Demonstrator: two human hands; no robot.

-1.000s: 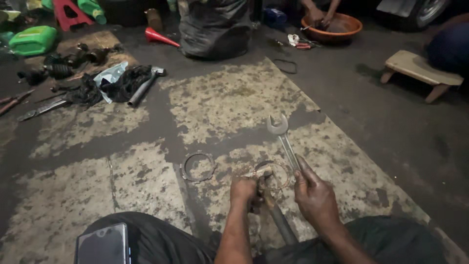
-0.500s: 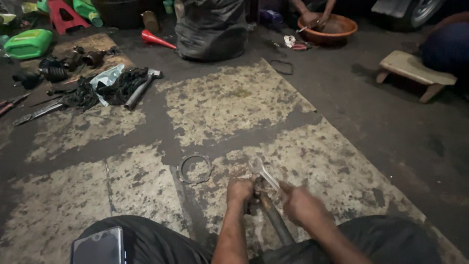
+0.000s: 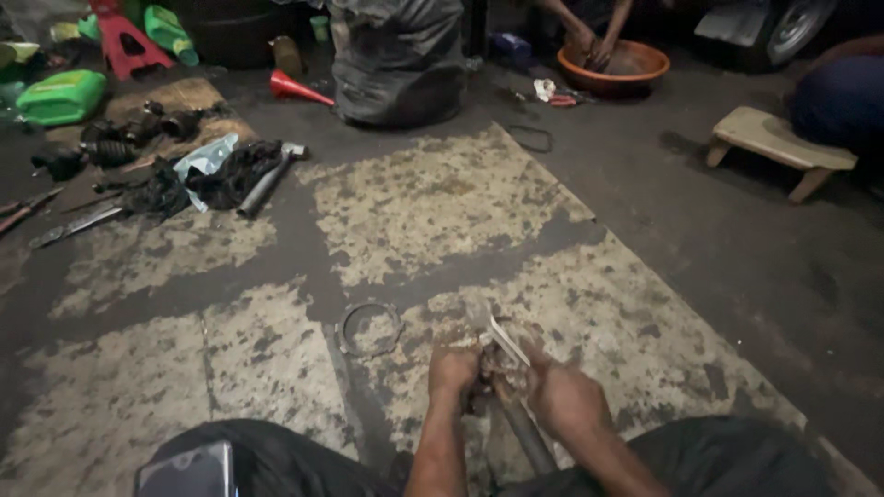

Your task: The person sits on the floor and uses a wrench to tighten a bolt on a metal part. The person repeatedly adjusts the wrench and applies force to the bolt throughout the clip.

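I sit on a stained workshop floor with a greasy metal shaft (image 3: 525,433) between my knees. My left hand (image 3: 451,373) is closed on the grimy joint (image 3: 493,364) at the shaft's far end. My right hand (image 3: 564,398) grips a silver spanner (image 3: 497,331), whose head rests on the joint. A metal ring (image 3: 368,329) lies flat on the floor just left of my hands. A phone (image 3: 189,471) rests on my left thigh.
A hammer (image 3: 267,179), dark rags and greasy parts lie at the far left, near a green canister (image 3: 60,97) and a red funnel (image 3: 296,87). Another person's hands are in an orange basin (image 3: 612,64) at the back. A small wooden stool (image 3: 778,147) stands at the right.
My right hand has lifted the spanner off the floor and brought it back onto the joint. The view has tilted slightly.
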